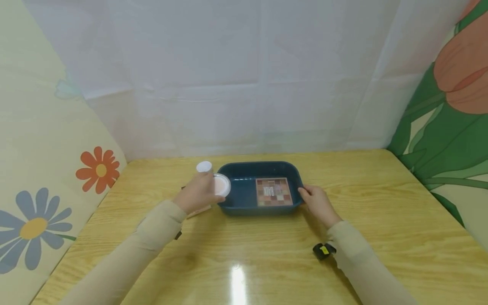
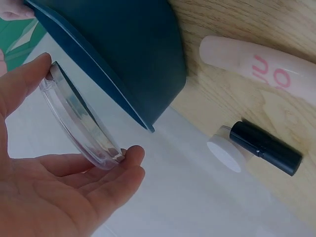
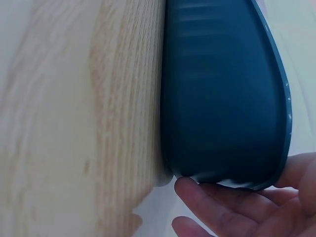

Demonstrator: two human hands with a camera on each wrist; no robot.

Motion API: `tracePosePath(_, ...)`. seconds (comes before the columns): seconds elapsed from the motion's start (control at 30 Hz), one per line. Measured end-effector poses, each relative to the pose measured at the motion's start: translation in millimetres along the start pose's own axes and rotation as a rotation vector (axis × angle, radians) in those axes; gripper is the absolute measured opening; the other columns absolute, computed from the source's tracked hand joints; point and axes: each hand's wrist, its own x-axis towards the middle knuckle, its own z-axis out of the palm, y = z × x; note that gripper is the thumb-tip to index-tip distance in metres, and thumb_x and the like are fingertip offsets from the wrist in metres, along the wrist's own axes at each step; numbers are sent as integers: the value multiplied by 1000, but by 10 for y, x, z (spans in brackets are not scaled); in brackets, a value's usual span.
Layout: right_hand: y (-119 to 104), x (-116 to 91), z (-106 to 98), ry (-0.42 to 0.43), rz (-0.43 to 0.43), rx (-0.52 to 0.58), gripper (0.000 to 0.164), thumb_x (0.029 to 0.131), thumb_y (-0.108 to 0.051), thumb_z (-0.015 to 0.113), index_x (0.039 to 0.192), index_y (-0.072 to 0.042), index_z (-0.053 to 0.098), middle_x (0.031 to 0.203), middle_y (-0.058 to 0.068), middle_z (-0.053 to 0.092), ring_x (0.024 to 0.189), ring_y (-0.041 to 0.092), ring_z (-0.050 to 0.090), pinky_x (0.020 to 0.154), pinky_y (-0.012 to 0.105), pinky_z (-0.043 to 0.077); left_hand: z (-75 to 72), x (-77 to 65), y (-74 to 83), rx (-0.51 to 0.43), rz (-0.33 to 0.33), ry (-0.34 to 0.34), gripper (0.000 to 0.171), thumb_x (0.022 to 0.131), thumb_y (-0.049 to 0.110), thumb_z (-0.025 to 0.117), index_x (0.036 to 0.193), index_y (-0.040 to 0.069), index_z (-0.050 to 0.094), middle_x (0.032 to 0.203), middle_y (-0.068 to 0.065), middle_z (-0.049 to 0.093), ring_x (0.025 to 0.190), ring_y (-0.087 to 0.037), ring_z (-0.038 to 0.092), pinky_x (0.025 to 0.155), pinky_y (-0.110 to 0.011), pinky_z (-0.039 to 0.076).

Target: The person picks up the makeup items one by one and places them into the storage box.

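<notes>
My left hand (image 1: 197, 191) pinches a round clear compact (image 1: 222, 185) by its edges, thumb on one side and fingertips on the other. It holds the compact upright at the left end of a dark blue plastic basin (image 1: 241, 210). In the left wrist view the compact (image 2: 81, 118) shows side-on, outside the basin's rim. At the basin's right end my right hand (image 1: 318, 202) grips the rim, and in the right wrist view its fingers (image 3: 222, 207) lie against the outer wall. Inside the basin, toward the right, lies a square eyeshadow palette (image 1: 273, 192) with a checkered cover.
Left of the basin a pale pink tube (image 2: 261, 69) with pink letters lies on the wooden table (image 1: 267, 254). Near it are a black lipstick-like tube (image 2: 266, 148) and a white-topped container (image 1: 204, 167). A white cloth (image 1: 244, 106) hangs behind the table.
</notes>
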Motion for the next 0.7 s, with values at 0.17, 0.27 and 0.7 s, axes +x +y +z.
tracePosePath(0.17,19,15,5,-6,3,9,35,103,-8,42,122,19,54,111,33,62,93,28,63,75,31,55,3,47,45,72,35,-33,67,77,20,82,124,-14,50,108,-20,58,92,-31,58,85,-45,51)
tracePosePath(0.27,26,26,0,-12,4,4,36,103,-9,41,124,19,53,114,33,61,95,29,63,77,32,55,-1,80,61,108,59,-59,77,77,20,82,133,-17,43,123,-29,54,103,-36,58,90,-46,50)
tracePosePath(0.7,-6,17,-8,-22,14,16,36,104,-8,41,124,20,52,114,34,61,95,30,63,75,30,55,113,268,112,217,62,-179,79,78,31,81,133,-14,45,129,-28,53,108,-35,58,91,-44,50)
